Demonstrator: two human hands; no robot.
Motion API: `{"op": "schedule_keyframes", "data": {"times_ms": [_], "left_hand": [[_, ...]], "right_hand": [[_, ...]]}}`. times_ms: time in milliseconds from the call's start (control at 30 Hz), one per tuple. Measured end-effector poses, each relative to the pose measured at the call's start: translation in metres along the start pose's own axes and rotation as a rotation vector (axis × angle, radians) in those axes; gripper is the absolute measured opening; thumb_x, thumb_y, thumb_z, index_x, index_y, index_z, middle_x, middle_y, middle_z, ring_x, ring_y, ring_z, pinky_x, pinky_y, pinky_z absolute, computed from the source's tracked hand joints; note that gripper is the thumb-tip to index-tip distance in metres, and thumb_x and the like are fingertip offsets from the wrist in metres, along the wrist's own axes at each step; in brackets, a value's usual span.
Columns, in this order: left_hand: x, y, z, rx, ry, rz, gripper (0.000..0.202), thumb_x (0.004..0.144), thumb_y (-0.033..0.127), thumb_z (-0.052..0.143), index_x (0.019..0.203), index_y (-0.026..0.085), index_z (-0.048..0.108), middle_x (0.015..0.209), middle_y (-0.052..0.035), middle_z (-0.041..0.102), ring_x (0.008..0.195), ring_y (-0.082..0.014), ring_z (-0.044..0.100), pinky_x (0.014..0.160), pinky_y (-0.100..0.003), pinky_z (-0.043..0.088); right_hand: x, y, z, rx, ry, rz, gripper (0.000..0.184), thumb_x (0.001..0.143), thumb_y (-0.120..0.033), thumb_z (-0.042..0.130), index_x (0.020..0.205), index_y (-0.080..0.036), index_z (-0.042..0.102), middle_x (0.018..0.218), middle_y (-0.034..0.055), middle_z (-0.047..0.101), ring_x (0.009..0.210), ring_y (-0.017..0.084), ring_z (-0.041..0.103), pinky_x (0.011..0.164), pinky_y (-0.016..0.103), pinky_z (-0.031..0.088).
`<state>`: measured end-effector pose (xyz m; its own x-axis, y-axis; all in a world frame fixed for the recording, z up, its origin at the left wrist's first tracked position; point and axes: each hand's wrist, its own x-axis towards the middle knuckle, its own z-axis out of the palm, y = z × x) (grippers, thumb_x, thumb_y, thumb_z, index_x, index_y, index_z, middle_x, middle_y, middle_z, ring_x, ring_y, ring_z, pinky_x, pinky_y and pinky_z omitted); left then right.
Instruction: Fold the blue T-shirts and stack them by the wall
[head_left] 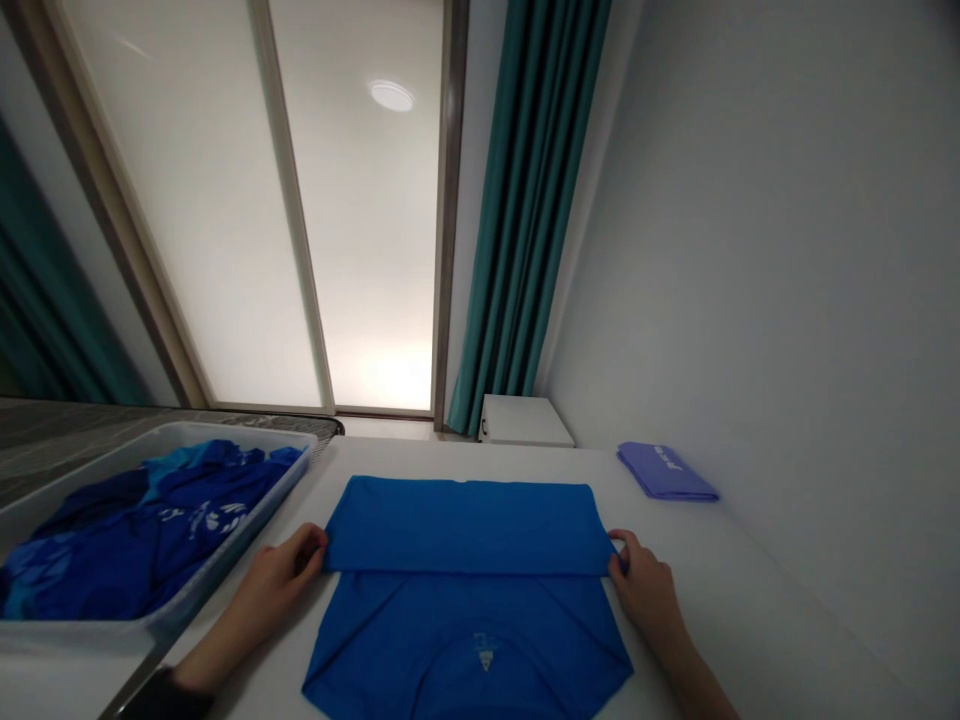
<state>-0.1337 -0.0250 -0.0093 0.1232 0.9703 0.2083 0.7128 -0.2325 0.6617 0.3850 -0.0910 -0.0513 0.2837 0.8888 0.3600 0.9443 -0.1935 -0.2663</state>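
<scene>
A blue T-shirt point(480, 620) lies on the white table, its neckline toward me and its far part folded over in a wide band. My left hand point(283, 570) pinches the band's left edge between thumb and fingers. At the opposite edge, my right hand point(643, 580) grips the same band near its fold line. Both sides of the shirt slant inward beneath the band, and a small pale print shows inside the collar.
To the left stands a translucent plastic bin point(300, 450) holding crumpled blue clothes point(172, 520). A folded purple garment point(666, 472) lies at the far right, against the wall. Beyond the white table point(420, 457) are a small white cabinet point(525, 420) and a teal curtain point(532, 200).
</scene>
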Motion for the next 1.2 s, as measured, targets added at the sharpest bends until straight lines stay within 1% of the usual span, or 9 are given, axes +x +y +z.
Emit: {"op": "schedule_keyframes", "data": {"times_ms": [167,367,500,667,767,833,967,1100,1200], "left_hand": [[-0.001,0.0,0.0,-0.003,-0.005,0.016,0.029,0.08,0.051,0.047,0.08,0.023,0.055,0.055,0.0029,0.058,0.049,-0.017,0.052,0.052,-0.027,0.036],[-0.004,0.011,-0.003,-0.006,0.014,0.002,0.031,0.084,0.052,0.043,0.084,0.023,0.056,0.059,0.0021,0.059,0.054,-0.0193,0.055,0.058,-0.029,0.039],[-0.006,0.01,-0.001,-0.018,0.076,-0.007,0.029,0.086,0.049,0.043,0.091,0.023,0.056,0.057,0.0039,0.055,0.053,-0.0194,0.054,0.056,-0.029,0.035],[-0.006,0.004,0.002,-0.108,0.073,0.001,0.024,0.087,0.043,0.047,0.092,0.021,0.056,0.058,0.0032,0.056,0.055,-0.0185,0.052,0.056,-0.028,0.034],[-0.006,0.0,0.003,-0.219,0.068,-0.013,0.022,0.086,0.042,0.051,0.092,0.021,0.056,0.06,0.0031,0.055,0.056,-0.0177,0.052,0.056,-0.028,0.035],[-0.006,-0.001,0.005,-0.306,0.067,-0.029,0.023,0.085,0.042,0.054,0.092,0.021,0.057,0.063,0.0024,0.057,0.059,-0.0176,0.053,0.058,-0.028,0.037],[-0.003,0.0,0.009,-0.46,0.104,-0.071,0.023,0.082,0.042,0.06,0.089,0.02,0.058,0.067,0.0004,0.058,0.062,-0.0172,0.054,0.061,-0.028,0.041],[0.0,0.003,0.01,-0.576,0.125,-0.128,0.031,0.078,0.047,0.065,0.086,0.019,0.057,0.066,0.0004,0.059,0.063,-0.0168,0.056,0.061,-0.028,0.041],[0.003,0.0,0.007,-0.654,0.137,-0.135,0.03,0.086,0.048,0.054,0.094,0.019,0.053,0.069,0.0,0.062,0.067,-0.0175,0.059,0.066,-0.028,0.043]], "right_hand": [[-0.002,-0.002,-0.006,-0.045,-0.015,-0.018,0.034,0.087,-0.027,0.036,0.111,-0.02,0.058,0.077,0.0049,0.064,0.079,0.024,0.062,0.073,0.035,0.039],[-0.009,-0.028,-0.014,-0.051,0.127,-0.141,0.032,0.088,-0.029,0.037,0.108,-0.022,0.061,0.103,0.0119,0.065,0.099,0.029,0.058,0.083,0.043,0.04],[-0.013,-0.096,-0.012,0.156,-0.016,-0.356,0.026,0.091,-0.029,0.041,0.103,-0.025,0.063,0.102,0.0084,0.066,0.099,0.027,0.058,0.087,0.043,0.04],[-0.005,-0.22,-0.013,0.331,-0.251,-0.675,0.029,0.094,-0.014,0.038,0.106,-0.024,0.062,0.103,0.0057,0.064,0.099,0.022,0.057,0.087,0.039,0.041],[-0.001,-0.285,-0.009,0.314,-0.265,-0.78,0.026,0.093,-0.015,0.043,0.111,-0.023,0.06,0.105,0.0064,0.063,0.099,0.023,0.056,0.086,0.037,0.042],[-0.004,-0.319,-0.003,0.278,-0.232,-0.843,0.029,0.091,-0.026,0.054,0.119,-0.023,0.056,0.112,0.0077,0.061,0.104,0.026,0.054,0.089,0.04,0.041],[-0.019,-0.358,0.015,0.168,-0.175,-0.871,0.033,0.084,-0.037,0.065,0.111,-0.02,0.056,0.107,0.0093,0.062,0.101,0.029,0.053,0.089,0.044,0.04],[-0.018,-0.369,0.021,0.088,-0.172,-0.846,0.017,0.086,-0.025,0.063,0.101,-0.02,0.058,0.103,0.0088,0.064,0.098,0.027,0.055,0.086,0.041,0.039],[-0.001,-0.369,0.013,0.141,-0.249,-0.77,0.007,0.089,-0.018,0.056,0.095,-0.021,0.058,0.098,0.0046,0.068,0.095,0.022,0.059,0.082,0.034,0.037]]}}
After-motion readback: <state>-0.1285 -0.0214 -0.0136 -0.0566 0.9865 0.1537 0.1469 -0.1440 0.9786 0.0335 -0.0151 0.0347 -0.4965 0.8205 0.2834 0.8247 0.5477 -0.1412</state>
